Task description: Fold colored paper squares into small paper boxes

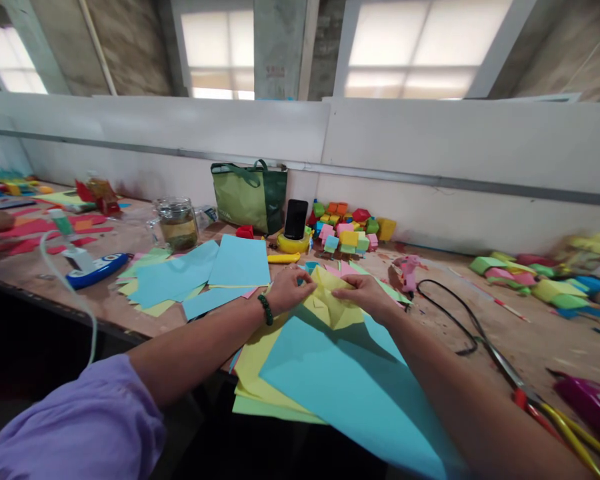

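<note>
Tabletop [545, 347], brown and scuffed, stretches across the view. On its near edge, a large blue sheet [370, 393] overlaps yellow and green paper. Farther back stands a two-tone green tote bag [245, 200]. Left hand [286, 291] and right hand [366, 293] each pinch a side of a folded yellow paper [337, 316], which is over the blue sheet's far end. A glass mug [179, 230] stands left of the bag, a smartphone [296, 220] right of it. Smallest is the dark green beaded bracelet [265, 309] around the left wrist.
</note>
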A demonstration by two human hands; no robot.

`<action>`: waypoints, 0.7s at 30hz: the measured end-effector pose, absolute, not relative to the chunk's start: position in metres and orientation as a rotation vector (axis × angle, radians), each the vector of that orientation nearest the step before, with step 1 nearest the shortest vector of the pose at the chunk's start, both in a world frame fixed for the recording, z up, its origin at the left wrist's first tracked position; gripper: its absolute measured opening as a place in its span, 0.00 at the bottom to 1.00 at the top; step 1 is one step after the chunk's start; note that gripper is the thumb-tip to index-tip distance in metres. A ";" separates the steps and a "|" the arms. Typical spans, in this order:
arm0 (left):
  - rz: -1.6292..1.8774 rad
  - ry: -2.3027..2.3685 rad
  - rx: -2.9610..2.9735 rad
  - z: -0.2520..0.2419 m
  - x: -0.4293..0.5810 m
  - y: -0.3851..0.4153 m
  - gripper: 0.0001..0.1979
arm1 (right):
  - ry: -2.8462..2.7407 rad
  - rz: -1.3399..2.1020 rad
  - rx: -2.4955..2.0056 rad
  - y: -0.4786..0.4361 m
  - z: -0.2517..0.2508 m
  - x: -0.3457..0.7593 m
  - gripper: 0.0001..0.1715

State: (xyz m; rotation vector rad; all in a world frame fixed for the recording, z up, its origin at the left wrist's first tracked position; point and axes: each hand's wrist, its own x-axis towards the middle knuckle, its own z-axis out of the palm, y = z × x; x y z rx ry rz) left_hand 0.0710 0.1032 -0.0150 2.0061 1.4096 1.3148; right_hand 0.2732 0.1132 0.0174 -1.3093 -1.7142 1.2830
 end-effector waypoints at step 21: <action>1.140 0.987 1.135 -0.001 0.055 0.112 0.23 | -1.491 1.466 -1.291 0.121 0.017 0.278 0.15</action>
